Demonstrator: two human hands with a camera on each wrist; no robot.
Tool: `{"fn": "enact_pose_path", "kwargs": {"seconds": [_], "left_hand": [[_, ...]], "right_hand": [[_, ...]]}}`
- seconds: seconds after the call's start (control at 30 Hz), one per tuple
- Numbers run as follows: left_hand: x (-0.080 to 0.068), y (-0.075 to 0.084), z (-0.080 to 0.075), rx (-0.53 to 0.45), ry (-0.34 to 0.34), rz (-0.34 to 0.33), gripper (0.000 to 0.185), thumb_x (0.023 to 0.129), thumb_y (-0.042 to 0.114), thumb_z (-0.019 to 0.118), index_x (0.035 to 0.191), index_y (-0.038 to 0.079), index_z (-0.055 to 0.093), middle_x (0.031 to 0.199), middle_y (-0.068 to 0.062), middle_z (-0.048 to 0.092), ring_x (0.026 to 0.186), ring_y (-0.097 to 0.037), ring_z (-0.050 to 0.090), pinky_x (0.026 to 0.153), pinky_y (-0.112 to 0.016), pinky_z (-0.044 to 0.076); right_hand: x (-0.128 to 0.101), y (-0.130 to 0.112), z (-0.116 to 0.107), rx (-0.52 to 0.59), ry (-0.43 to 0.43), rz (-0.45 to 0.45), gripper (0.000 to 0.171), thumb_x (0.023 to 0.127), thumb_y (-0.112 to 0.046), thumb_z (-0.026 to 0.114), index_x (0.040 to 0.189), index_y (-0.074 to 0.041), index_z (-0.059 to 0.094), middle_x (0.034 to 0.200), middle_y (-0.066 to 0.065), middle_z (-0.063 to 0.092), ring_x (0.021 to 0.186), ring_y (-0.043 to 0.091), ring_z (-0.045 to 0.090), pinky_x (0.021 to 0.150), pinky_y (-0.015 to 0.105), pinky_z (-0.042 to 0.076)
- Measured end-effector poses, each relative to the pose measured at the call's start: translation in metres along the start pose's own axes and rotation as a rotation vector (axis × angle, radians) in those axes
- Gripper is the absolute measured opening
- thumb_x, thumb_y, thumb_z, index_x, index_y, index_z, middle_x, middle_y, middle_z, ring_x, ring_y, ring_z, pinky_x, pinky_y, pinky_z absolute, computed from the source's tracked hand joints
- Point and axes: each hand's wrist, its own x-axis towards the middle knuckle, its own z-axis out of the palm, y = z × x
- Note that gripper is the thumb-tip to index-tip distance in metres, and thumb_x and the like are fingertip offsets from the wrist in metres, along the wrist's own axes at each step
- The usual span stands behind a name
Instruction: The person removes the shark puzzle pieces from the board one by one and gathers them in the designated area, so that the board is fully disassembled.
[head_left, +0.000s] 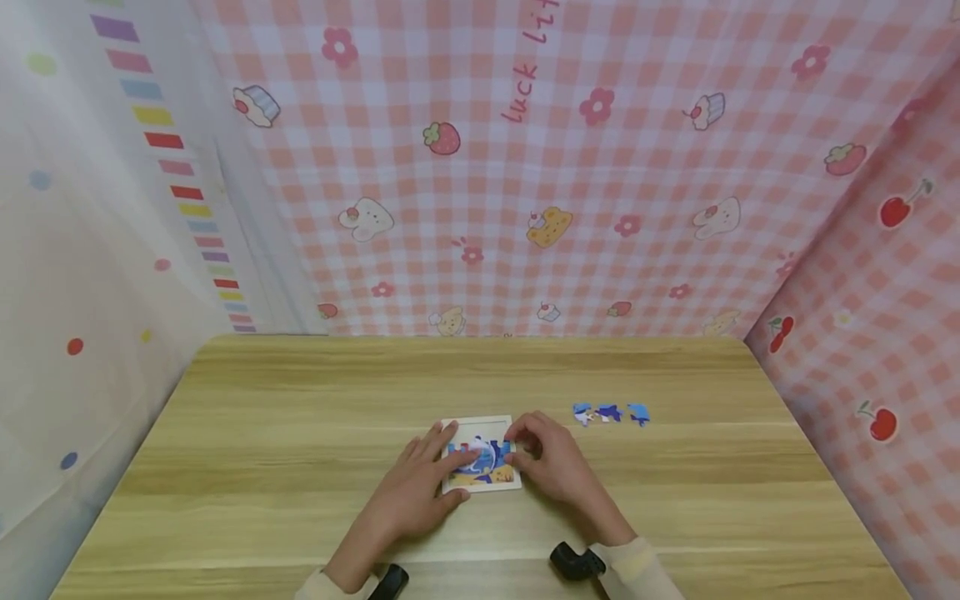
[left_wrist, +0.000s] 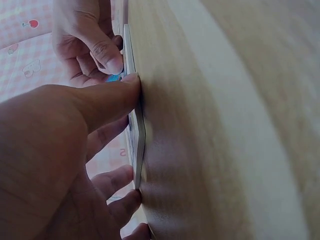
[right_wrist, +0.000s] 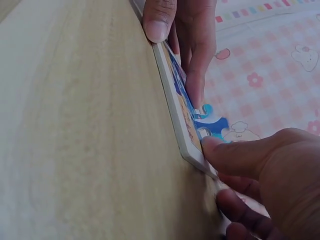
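Wooden tabletop [head_left: 300, 433] carries a white-framed puzzle tray [head_left: 480, 454] near its middle; from the head view the left hand [head_left: 420, 492] lies flat on the tray's left part, fingers spread, while the right hand [head_left: 551, 462] pinches a blue puzzle piece [head_left: 512, 450] at the tray's right edge; three loose blue pieces [head_left: 609, 413] lie to the right, farther back; the left wrist view shows a thumb [left_wrist: 107, 97] pressing the tray's edge [left_wrist: 137, 130]; the right wrist view shows the piece [right_wrist: 212, 125] tilted against the tray [right_wrist: 175, 110].

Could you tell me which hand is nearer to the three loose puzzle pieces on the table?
The right hand, at the puzzle tray's right edge; the loose pieces lie just beyond it. The left hand rests farther off.
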Motion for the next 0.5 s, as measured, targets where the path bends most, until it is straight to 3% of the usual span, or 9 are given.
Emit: {"fn": "enact_pose_path", "kwargs": {"seconds": [0.2, 0.5], "left_hand": [[-0.002, -0.002, 0.001, -0.002, -0.008, -0.01, 0.051, 0.1, 0.037, 0.065, 0.149, 0.03, 0.055, 0.172, -0.01, 0.022, 0.16, -0.036, 0.015, 0.129, -0.06, 0.017], [0.0, -0.002, 0.0, -0.01, -0.001, -0.003, 0.052, 0.1, 0.038, 0.064, 0.15, 0.03, 0.054, 0.172, -0.009, 0.022, 0.16, -0.035, 0.015, 0.129, -0.059, 0.016]], "right_hand": [[-0.001, 0.0, -0.002, 0.046, -0.052, -0.017, 0.018, 0.089, -0.01, 0.079, 0.094, -0.023, 0.067, 0.081, -0.01, 0.065, 0.073, 0.006, 0.058, 0.067, 0.02, 0.052], [0.0, 0.004, -0.015, 0.07, -0.015, 0.008, 0.013, 0.094, -0.015, 0.075, 0.102, -0.02, 0.066, 0.082, -0.007, 0.064, 0.073, 0.008, 0.056, 0.065, 0.02, 0.049]]}}
